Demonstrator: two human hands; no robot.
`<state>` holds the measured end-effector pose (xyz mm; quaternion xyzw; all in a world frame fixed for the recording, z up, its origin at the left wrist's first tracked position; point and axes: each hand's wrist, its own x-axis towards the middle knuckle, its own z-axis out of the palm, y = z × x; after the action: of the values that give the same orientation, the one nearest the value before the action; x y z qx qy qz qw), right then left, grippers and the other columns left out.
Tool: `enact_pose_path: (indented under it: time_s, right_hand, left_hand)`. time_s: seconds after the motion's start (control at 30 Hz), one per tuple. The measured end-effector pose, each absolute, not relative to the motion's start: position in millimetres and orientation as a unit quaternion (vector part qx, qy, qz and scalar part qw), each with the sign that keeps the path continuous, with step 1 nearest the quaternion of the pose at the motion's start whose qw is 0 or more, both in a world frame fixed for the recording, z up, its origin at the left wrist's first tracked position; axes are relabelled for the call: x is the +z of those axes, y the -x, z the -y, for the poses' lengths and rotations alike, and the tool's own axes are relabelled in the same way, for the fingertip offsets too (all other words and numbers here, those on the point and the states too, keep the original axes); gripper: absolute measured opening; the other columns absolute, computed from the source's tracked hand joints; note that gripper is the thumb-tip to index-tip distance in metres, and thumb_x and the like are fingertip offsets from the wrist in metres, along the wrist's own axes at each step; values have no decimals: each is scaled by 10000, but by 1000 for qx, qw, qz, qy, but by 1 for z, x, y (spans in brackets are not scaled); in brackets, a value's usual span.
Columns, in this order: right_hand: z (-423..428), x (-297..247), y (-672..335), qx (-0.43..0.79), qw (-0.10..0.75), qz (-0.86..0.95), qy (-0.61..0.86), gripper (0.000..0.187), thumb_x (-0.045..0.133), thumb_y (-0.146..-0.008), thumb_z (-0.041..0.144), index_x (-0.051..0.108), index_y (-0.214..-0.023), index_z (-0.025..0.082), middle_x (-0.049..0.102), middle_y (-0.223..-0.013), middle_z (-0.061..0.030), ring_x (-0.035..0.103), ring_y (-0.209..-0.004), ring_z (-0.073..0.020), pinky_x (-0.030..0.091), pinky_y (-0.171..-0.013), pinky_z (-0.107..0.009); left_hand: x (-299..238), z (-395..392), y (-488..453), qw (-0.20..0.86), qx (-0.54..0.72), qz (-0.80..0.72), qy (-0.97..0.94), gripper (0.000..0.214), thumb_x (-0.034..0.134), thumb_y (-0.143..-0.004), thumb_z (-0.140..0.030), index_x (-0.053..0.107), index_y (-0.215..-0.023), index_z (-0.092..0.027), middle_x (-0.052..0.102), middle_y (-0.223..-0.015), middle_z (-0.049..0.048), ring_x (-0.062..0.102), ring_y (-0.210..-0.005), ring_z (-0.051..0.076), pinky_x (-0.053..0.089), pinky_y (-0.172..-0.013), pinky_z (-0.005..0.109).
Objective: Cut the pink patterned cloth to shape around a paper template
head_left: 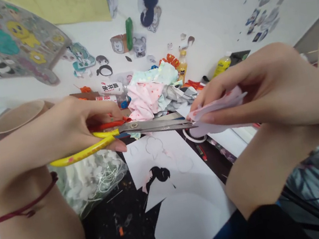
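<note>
- A pair of scissors [148, 125] with yellow handles was held by the left hand [67, 130].
- The left fingers [100, 112] were curled tight, so they were clamped on the handles.
- A piece of pink paper [220, 105] was held by the right hand [257, 87].
- The right fingers [210, 117] were pinched together, so they were clamped on the pink paper.
- The pink paper stuck out from the right fingers, toward the left fingers.
- The tips of the blades were at the edge of the pink paper, just beside the right fingers.
- Sheets of white paper [179, 225] were laid on a black mat [112, 224] below the fingers.
- A black hair shape [156, 175] was seen on the white paper.
- A clear bag of white scraps [93, 182] was seen below the left fingers.
- A heap of crumpled pink scraps [144, 99] was seen just past the fingers.
- A water bottle [113, 92] was lying beside the heap.
- A brown paper bowl [18, 117] was seen to the left of the left fingers.
- A red cord [25, 207] was tied around the left wrist.
</note>
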<state>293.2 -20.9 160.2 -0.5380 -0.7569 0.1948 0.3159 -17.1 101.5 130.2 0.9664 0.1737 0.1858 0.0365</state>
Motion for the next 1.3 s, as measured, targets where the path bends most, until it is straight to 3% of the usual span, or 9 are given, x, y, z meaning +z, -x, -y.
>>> enact_pose_path:
  time_s: [0.37, 0.63, 0.87, 1.1, 1.3]
  right_hand:
    - [20, 163, -295, 188, 291, 761, 548, 196, 844, -767, 470, 790, -687, 299, 692, -650, -8, 575, -580, -165, 384, -464, -354]
    - [24, 162, -294, 172, 305, 756, 552, 189, 870, -747, 476, 808, -694, 307, 558, -539, 6, 437, -516, -130, 310, -429, -348]
    - [24, 162, -294, 172, 315, 762, 539, 193, 842, -783, 465, 806, -674, 310, 670, -602, 0, 505, -517, -136, 343, -426, -349]
    - [27, 164, -293, 181, 311, 750, 555, 124, 855, -779, 403, 820, -710, 306, 593, -563, -3, 455, -543, -138, 313, -456, -360]
    - [28, 168, -292, 164, 298, 753, 564, 163, 841, -790, 378, 797, -667, 281, 670, -589, -17, 472, -507, -130, 340, -439, -376]
  left_hand:
    - [130, -100, 9, 70, 192, -169, -964, 434, 804, -783, -535, 713, -875, -121, 536, -588, -119, 421, -479, -42, 221, -417, 42]
    - [128, -100, 10, 70, 190, -175, -964, 423, 784, -804, -542, 681, -845, -134, 507, -578, -122, 395, -480, -38, 248, -431, 43]
    - [128, -101, 9, 77, 187, -184, -962, 448, 753, -807, -570, 666, -809, -130, 465, -585, -121, 370, -470, -46, 254, -432, 46]
    - [128, -101, 11, 71, 178, -192, -962, 462, 741, -823, -580, 670, -823, -123, 426, -594, -112, 361, -501, -35, 262, -454, 62]
    - [128, -101, 10, 70, 184, -186, -963, 454, 739, -826, -577, 645, -785, -135, 418, -598, -108, 349, -495, -27, 285, -452, 67]
